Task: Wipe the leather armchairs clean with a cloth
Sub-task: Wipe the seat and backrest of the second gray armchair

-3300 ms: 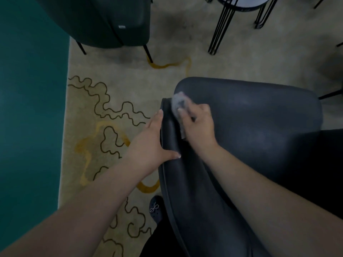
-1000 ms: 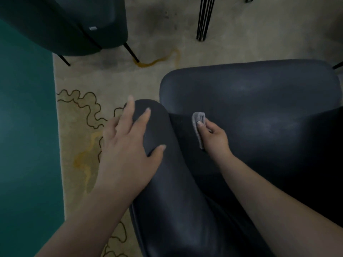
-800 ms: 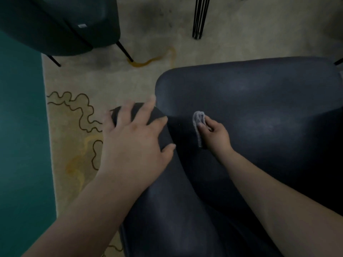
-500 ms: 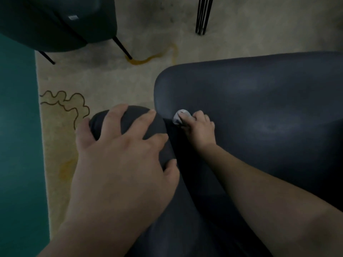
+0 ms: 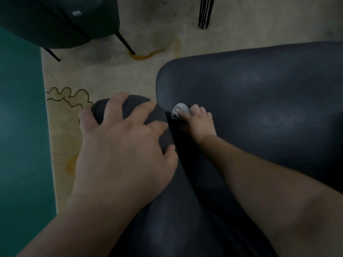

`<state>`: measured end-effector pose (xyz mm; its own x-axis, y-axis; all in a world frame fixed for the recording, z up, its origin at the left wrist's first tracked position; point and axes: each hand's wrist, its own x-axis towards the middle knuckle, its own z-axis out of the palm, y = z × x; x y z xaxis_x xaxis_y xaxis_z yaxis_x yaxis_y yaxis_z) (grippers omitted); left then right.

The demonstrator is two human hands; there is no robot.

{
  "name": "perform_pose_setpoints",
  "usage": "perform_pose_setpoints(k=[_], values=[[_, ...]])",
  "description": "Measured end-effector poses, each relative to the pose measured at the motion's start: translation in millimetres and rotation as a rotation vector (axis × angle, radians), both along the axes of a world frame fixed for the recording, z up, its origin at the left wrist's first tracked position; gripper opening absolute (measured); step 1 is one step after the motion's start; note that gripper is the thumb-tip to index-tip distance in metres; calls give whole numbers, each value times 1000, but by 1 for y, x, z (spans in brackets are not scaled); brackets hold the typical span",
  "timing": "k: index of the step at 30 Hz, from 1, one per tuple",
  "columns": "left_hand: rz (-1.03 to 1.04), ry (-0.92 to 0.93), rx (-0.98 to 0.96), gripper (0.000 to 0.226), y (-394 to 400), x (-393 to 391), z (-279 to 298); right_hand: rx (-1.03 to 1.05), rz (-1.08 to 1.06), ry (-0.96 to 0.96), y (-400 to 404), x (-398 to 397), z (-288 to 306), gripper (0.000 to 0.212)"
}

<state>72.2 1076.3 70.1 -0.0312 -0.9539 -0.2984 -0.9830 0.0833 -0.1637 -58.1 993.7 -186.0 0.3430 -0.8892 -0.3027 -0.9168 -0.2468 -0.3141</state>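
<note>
The right hand [image 5: 199, 121] pinches the small grey cloth [image 5: 179, 110] under its fingertips, pushed deep into the crease where the armrest [image 5: 157, 115] meets the seat [image 5: 250, 101] of the dark leather armchair. A second ago it worked higher up the inner side, so the wiping has reached the seam. The left hand [image 5: 122, 145] lies spread over the armrest's rounded end, fingers curled round it. A second armchair [image 5: 55, 21] waits beyond on the patterned rug [image 5: 104, 71].

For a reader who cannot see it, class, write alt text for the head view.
A right hand presses a small grey cloth into the crease between a dark leather armchair's seat and armrest, while the left hand grips the armrest. A second armchair stands on a beige rug.
</note>
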Motion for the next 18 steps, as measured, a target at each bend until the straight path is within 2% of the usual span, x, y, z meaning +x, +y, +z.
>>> perform_pose_setpoints(k=[6, 8, 11, 13, 18], values=[[6, 4, 3, 45, -1, -2, 1, 124, 240, -13, 115, -35, 1, 49], [10, -4, -5, 46, -1, -2, 1, 104, 257, -8, 100, -38, 3, 47], [-2, 3, -47, 45, 0, -1, -2, -41, 18, -3, 37, -23, 6, 51], [-18, -3, -77, 44, 0, 0, -6, -19, -57, 26, 11, -15, 5, 54], [-18, 7, -110, 43, 2, 2, -8, 117, 151, 57, 75, -31, 4, 48]])
